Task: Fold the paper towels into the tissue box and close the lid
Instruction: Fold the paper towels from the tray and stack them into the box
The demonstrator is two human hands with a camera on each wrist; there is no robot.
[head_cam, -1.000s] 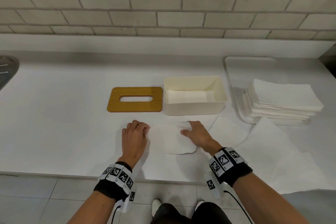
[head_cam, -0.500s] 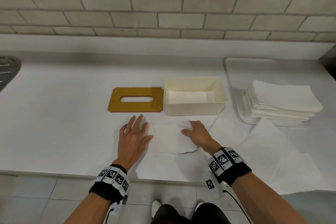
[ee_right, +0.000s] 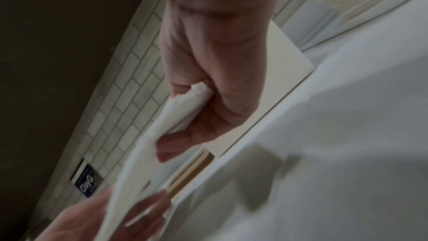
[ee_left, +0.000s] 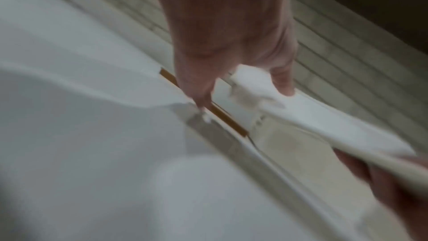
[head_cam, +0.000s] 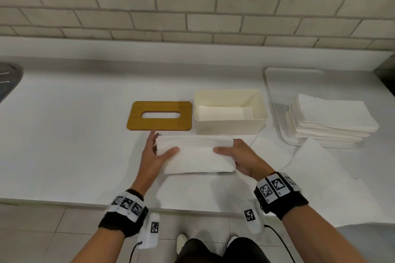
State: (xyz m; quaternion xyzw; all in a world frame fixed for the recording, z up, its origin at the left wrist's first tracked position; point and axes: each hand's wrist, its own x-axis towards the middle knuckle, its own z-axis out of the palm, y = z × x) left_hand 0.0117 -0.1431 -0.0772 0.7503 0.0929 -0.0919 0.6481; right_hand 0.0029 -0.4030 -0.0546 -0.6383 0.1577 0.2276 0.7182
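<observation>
The folded paper towel point(head_cam: 195, 157) was 1 long white strip held just above the white surface point(head_cam: 64, 145), in front of the tissue box point(head_cam: 229, 124) and the lid point(head_cam: 159, 115). The left hand point(head_cam: 152, 156) gripped its left end, thumb on top and fingers beneath; the right hand point(head_cam: 240, 157) gripped its right end in the same pinch. Both wrist views were blurred, yet each showed the grip closed on the towel's end point(ee_left: 259, 87) point(ee_right: 192, 102).

There was 1 cream tissue box, open, with folded towel already lying low inside, and 1 wooden lid with an oval slot flat on the surface, touching or just beside the box's left wall. 1 stack of paper towels point(head_cam: 333, 121) sat on a white tray point(head_cam: 275, 100) at the right. At least 2 loose sheets point(head_cam: 320, 177) lay spread right of the hands, one running past the surface's near edge.

A dark blue label point(ee_right: 88, 182) on the tiled wall in the right wrist view seemed to read "Clayo"; its small print was illegible. Each wrist carried a band of square black-and-white markers.

Left of the lid the surface ran bare toward a metal sink rim point(head_cam: 8, 79).
</observation>
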